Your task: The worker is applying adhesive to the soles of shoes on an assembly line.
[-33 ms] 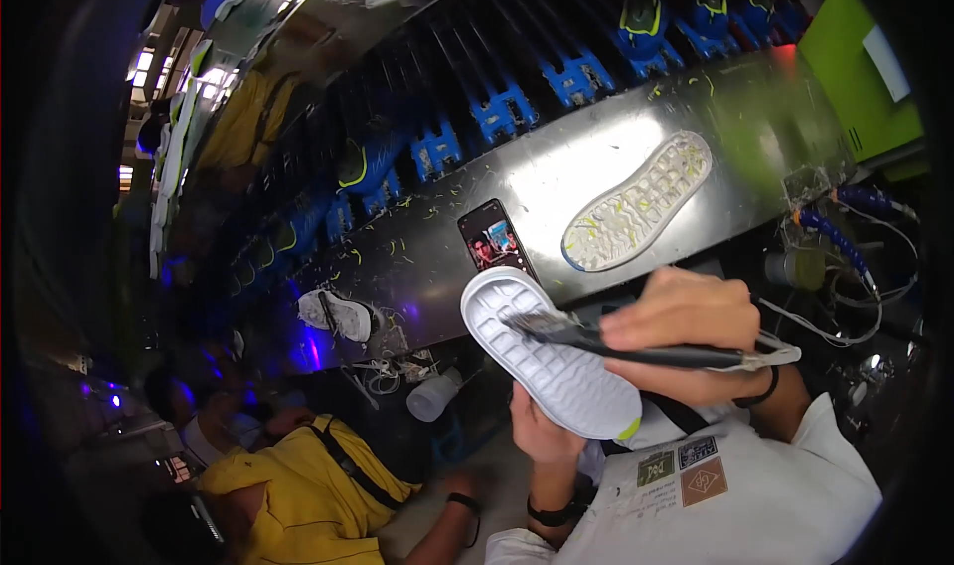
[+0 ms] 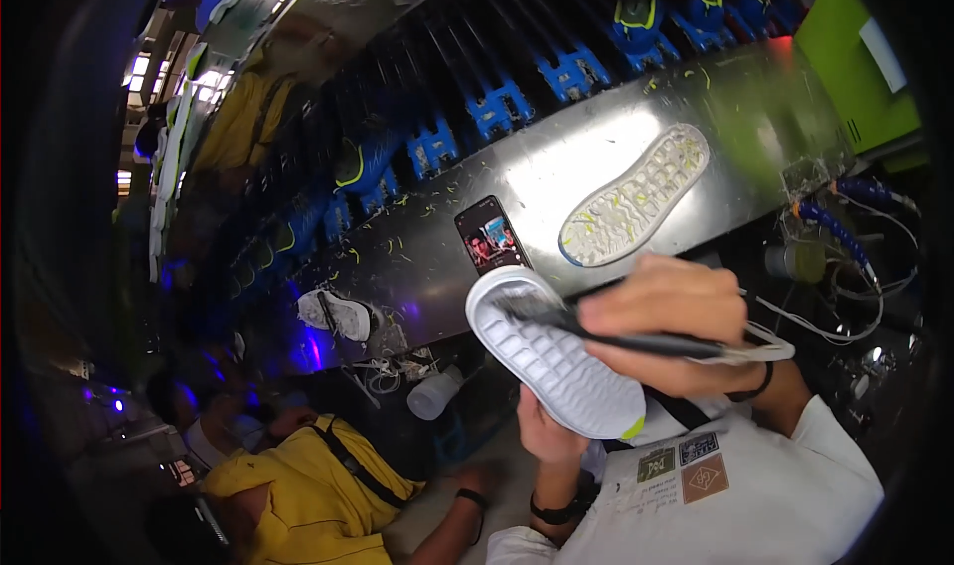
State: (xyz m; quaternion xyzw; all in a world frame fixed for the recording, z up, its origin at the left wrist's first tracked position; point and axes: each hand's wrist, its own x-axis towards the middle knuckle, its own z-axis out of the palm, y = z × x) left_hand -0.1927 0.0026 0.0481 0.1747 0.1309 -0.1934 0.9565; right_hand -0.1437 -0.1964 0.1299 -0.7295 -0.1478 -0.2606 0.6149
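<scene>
A white shoe sole (image 2: pixel 568 368) with a block-patterned tread and a yellow-green patch at one end is held up, tilted, in front of my body. My left hand (image 2: pixel 549 432) grips it from below, fingers mostly hidden behind it. In my right hand (image 2: pixel 668 317) is a dark-handled brush (image 2: pixel 558 318), its bristles on the tread near the sole's far end. The hand and brush are slightly blurred. Just beyond the sole, a phone (image 2: pixel 494 235) with a lit screen lies on the metal bench. Another pale sole (image 2: pixel 636 199), scattered with yellow-green scraps, lies to its right.
A metal bench (image 2: pixel 735 118) carries yellow-green scraps and, at left, a worn pale sole (image 2: pixel 335 315). Blue holders (image 2: pixel 501 108) line its far side, some bearing blue shoes (image 2: pixel 637 13). Blue coiled hoses (image 2: pixel 835 234) hang at right. A person in yellow (image 2: pixel 308 490) sits left.
My right hand and the brush have shifted slightly left and up along the sole. The sole itself has moved a little to the right in the picture.
</scene>
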